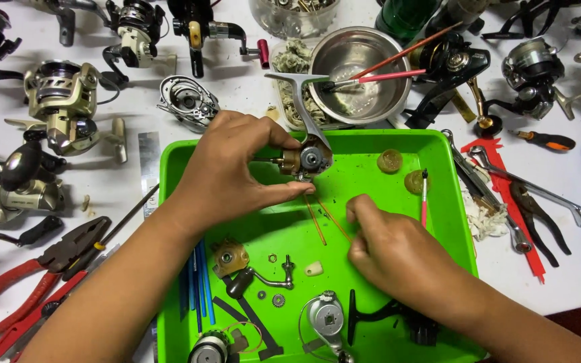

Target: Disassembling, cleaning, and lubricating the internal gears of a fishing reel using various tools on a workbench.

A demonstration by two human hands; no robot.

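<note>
My left hand point(226, 168) grips a fishing reel body point(304, 156), brown and silver, with its metal foot pointing up, held above the green tray point(445, 202). My right hand point(391, 245) rests low over the tray with its fingers bent down by two thin orange rods point(321, 218); whether it pinches one I cannot tell. Small reel parts lie in the tray near me: a brown side plate point(228, 257), a crank handle point(267, 277), a silver cover point(324, 319) and tiny gears.
A steel bowl point(361, 74) with red-handled brushes stands behind the tray. Several fishing reels crowd the left and far edges. Red pliers point(28, 282) lie at left; wrenches and dark pliers point(532, 208) lie at right. Two yellow discs point(390, 161) sit in the tray's far right corner.
</note>
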